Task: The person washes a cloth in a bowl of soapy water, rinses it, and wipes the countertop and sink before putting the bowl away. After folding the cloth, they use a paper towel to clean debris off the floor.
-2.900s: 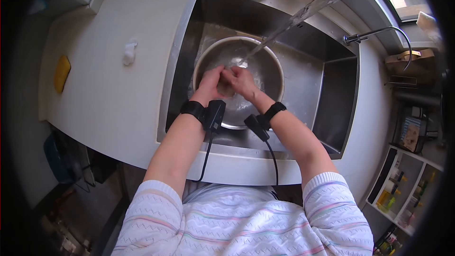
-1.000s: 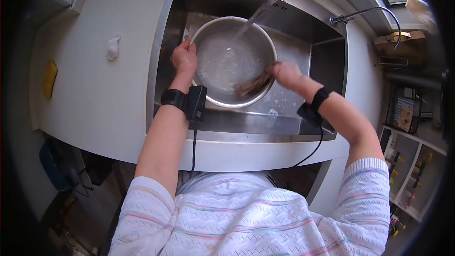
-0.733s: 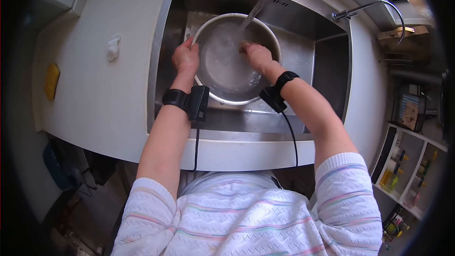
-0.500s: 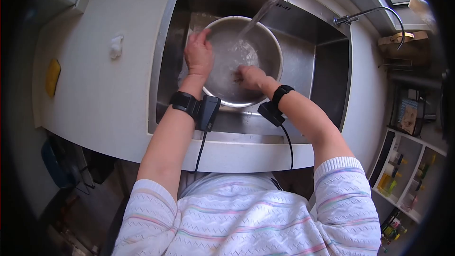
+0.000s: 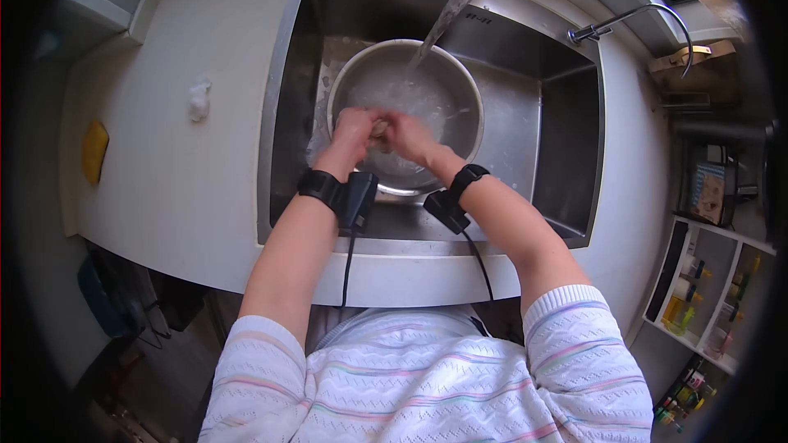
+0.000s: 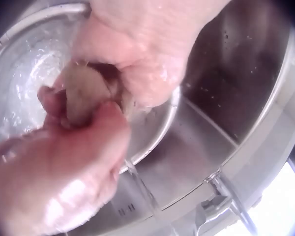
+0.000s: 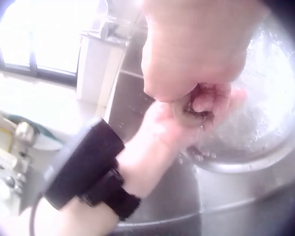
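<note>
Hands: the left hand [image 5: 351,133] has its thumb and fingers curled on the tan piece [image 6: 83,93]; the right hand [image 5: 412,138] grips it from the other side, though its fingertips are mostly hidden.
Piece's place: between the two hands, above the water in the metal basin [image 5: 481,107], within its rim.
Why two-handed: probably so one hand steadies while the other works; the piece looks slippery.
Basin: stands on the sink [image 5: 510,111] floor, under the running water stream [image 5: 454,12], presumably to catch it; held inside the rim, the piece should drip back in.
Piece's look: dull, matte, rounded at one edge; pale curved lip and darker hollow in the right wrist view. Material unclear.
Counter [image 5: 148,189]: yellow pad [image 5: 94,152] and white scrap [image 5: 199,100] lie left of the sink, likely kept from splashes.
</note>
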Available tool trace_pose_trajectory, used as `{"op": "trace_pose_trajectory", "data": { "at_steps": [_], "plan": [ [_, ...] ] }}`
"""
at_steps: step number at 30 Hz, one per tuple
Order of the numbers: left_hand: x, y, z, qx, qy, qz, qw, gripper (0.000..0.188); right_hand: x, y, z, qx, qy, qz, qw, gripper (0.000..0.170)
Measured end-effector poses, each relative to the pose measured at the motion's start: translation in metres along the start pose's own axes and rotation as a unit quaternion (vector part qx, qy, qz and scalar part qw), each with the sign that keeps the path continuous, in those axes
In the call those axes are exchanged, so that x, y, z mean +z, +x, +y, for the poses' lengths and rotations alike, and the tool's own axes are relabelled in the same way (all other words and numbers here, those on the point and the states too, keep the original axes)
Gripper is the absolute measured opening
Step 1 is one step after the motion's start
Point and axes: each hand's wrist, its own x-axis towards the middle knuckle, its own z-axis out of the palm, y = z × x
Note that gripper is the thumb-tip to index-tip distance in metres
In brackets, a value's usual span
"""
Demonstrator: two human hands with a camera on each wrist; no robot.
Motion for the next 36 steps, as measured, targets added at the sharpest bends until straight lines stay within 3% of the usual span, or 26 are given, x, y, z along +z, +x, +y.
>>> {"op": "trace_pose_trajectory", "data": {
  "at_steps": [1, 2, 3, 4, 6, 8, 9, 10, 12, 13, 15, 16, 17, 18, 19, 20, 21, 22, 24, 26, 28, 30, 31, 33, 34, 36],
  "plan": [
    [0.000, -0.001, 0.000, 0.066, 0.078, 0.082, 0.991, 0.013, -0.009, 0.008, 0.015, 0.030, -0.096, -0.041, 0.994, 0.032],
    [-0.007, 0.004, 0.001, 0.074, 0.122, 0.065, 0.988, 0.025, -0.027, 0.015, 0.028, 0.083, -0.115, -0.054, 0.988, 0.032],
    [-0.010, 0.006, 0.001, 0.072, 0.120, 0.068, 0.988, 0.025, -0.039, 0.020, 0.035, 0.136, -0.135, -0.066, 0.979, 0.033],
    [-0.012, 0.008, 0.002, 0.078, 0.186, 0.050, 0.978, 0.033, -0.037, 0.018, 0.038, 0.134, -0.137, -0.068, 0.979, 0.033],
    [-0.010, 0.008, 0.003, 0.086, 0.248, 0.031, 0.964, 0.041, -0.029, 0.007, 0.046, 0.077, -0.198, 0.039, 0.976, 0.032],
    [-0.002, 0.002, 0.000, 0.000, 0.161, 0.021, 0.987, 0.053, -0.007, 0.006, 0.052, 0.014, -0.238, -0.136, 0.962, 0.028],
    [-0.002, 0.000, 0.000, 0.003, 0.161, 0.024, 0.987, 0.053, -0.005, 0.004, 0.049, -0.028, -0.245, -0.228, 0.942, 0.028],
    [-0.003, -0.002, 0.001, -0.010, 0.153, 0.035, 0.988, 0.055, -0.009, 0.009, 0.049, -0.031, -0.243, -0.228, 0.942, 0.028],
    [-0.002, -0.010, 0.003, -0.021, 0.146, 0.046, 0.988, 0.058, -0.028, 0.019, 0.049, 0.059, -0.189, -0.014, 0.980, 0.028],
    [0.002, -0.017, 0.007, -0.025, 0.120, 0.045, 0.991, 0.053, -0.027, 0.018, 0.043, 0.058, -0.190, -0.013, 0.980, 0.028],
    [0.002, -0.010, 0.002, -0.024, 0.086, 0.040, 0.995, 0.048, -0.020, 0.009, 0.021, 0.094, 0.094, -0.117, 0.984, 0.025],
    [-0.007, 0.011, -0.011, -0.028, 0.056, 0.020, 0.998, 0.043, -0.021, 0.001, 0.001, 0.015, 0.099, -0.147, 0.984, 0.026],
    [-0.014, 0.023, -0.014, -0.031, 0.028, 0.000, 0.999, 0.038, -0.023, 0.002, 0.003, 0.007, 0.092, -0.146, 0.985, 0.026],
    [-0.019, 0.019, -0.012, 0.006, 0.017, -0.078, 0.997, 0.030, -0.024, 0.005, 0.009, -0.053, 0.077, -0.135, 0.986, 0.028],
    [-0.016, 0.011, -0.009, 0.015, 0.016, -0.078, 0.997, 0.030, -0.033, 0.008, 0.006, -0.112, 0.064, -0.124, 0.984, 0.030],
    [-0.011, 0.004, -0.008, 0.001, 0.022, -0.034, 0.999, 0.029, -0.054, 0.012, 0.009, -0.055, -0.061, -0.129, 0.988, 0.035],
    [-0.008, 0.001, -0.006, -0.016, 0.027, 0.010, 0.999, 0.029, -0.073, 0.017, 0.015, 0.016, -0.040, -0.094, 0.995, 0.045],
    [-0.010, 0.005, -0.007, -0.010, 0.045, 0.004, 0.999, 0.031, -0.096, 0.025, 0.022, -0.009, 0.086, -0.057, 0.995, 0.047],
    [-0.008, 0.008, -0.009, -0.010, 0.059, 0.018, 0.998, 0.032, -0.158, 0.035, -0.016, -0.003, 0.196, 0.008, 0.980, 0.046],
    [-0.008, 0.007, -0.008, -0.010, 0.079, 0.035, 0.996, 0.033, -0.203, 0.061, -0.029, -0.038, 0.259, 0.011, 0.965, 0.053],
    [-0.009, 0.003, -0.007, 0.012, 0.130, 0.022, 0.991, 0.036, -0.230, 0.074, -0.068, -0.075, 0.233, 0.022, 0.969, 0.053],
    [-0.011, 0.008, -0.008, 0.017, 0.152, 0.018, 0.988, 0.038, -0.236, 0.105, -0.078, -0.151, 0.262, 0.039, 0.953, 0.055],
    [-0.013, 0.011, -0.009, 0.024, 0.173, 0.012, 0.985, 0.040, -0.234, 0.111, -0.086, -0.148, 0.264, 0.038, 0.952, 0.055],
    [-0.013, 0.014, -0.012, 0.035, 0.198, 0.024, 0.979, 0.039, -0.230, 0.120, -0.094, -0.296, 0.215, -0.011, 0.931, 0.056],
    [-0.012, 0.013, -0.012, 0.050, 0.222, 0.036, 0.973, 0.039, -0.226, 0.117, -0.086, -0.294, 0.216, -0.011, 0.931, 0.056],
    [-0.009, 0.008, -0.007, 0.028, 0.211, 0.054, 0.976, 0.044, -0.204, 0.103, -0.061, -0.194, 0.221, 0.039, 0.955, 0.052]
  ]
}}
